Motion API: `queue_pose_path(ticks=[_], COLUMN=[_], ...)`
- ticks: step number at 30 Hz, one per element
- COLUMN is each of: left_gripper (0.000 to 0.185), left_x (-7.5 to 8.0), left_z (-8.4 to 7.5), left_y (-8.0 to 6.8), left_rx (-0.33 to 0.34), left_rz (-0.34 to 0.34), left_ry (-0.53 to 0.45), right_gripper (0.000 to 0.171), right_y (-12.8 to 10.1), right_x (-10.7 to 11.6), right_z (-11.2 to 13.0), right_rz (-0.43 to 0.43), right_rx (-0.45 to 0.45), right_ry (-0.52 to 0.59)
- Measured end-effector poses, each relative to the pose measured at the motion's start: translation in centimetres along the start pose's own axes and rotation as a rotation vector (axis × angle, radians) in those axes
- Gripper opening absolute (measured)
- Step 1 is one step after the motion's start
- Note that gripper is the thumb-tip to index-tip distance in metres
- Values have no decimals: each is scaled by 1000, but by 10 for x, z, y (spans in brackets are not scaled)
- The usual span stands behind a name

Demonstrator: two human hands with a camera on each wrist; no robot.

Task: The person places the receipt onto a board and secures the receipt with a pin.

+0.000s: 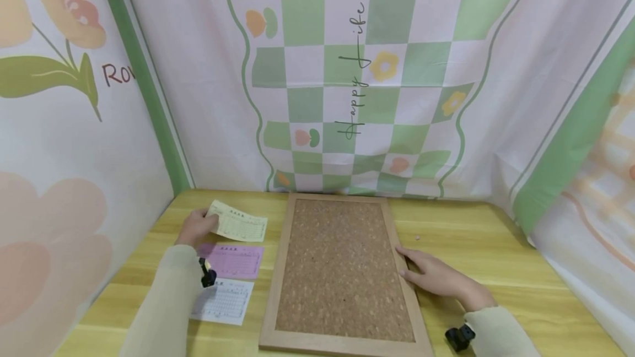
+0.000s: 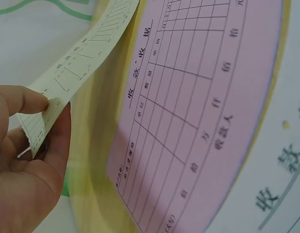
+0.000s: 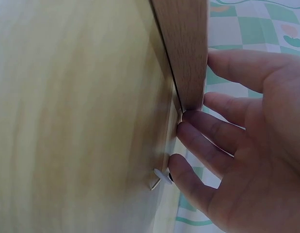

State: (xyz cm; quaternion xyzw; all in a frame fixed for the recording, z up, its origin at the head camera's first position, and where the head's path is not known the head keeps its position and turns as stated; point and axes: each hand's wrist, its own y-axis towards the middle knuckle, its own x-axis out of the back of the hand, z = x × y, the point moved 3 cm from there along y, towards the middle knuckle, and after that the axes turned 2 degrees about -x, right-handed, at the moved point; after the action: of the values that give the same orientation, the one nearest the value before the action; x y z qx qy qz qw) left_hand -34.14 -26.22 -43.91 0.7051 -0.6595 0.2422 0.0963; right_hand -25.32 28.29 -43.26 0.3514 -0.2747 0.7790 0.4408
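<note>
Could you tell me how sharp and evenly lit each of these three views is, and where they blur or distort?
Head view: soft, even light, faint shadows, edges bowed by the wide lens; cork board sharp. Left wrist view: pink slip bulges fisheye-style, print readable, while the left hand pinching the yellow slip is blurred close up. Right wrist view: wooden frame and table smeared; right hand fairly clear.

Yellow receipt slip (image 1: 240, 223), printed grid, one end lifted off the table. Cork board (image 1: 342, 269), wooden-framed, laid flat; a pushpin (image 3: 158, 177), apparently, is seen beside its frame.
</note>
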Motion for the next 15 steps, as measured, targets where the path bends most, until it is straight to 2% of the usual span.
queue_pose_path(ticks=[7,15], left_gripper=[67,68], left_x=[2,5], left_z=[-1,1], left_y=[-6,-4], left_rx=[-22,-30], left_rz=[-5,-8], left_ry=[7,34], right_gripper=[65,65], right_y=[0,0], right_x=[1,1], right_z=[0,1], right_rz=[6,14], right_rx=[-2,6], right_ry=[-2,0])
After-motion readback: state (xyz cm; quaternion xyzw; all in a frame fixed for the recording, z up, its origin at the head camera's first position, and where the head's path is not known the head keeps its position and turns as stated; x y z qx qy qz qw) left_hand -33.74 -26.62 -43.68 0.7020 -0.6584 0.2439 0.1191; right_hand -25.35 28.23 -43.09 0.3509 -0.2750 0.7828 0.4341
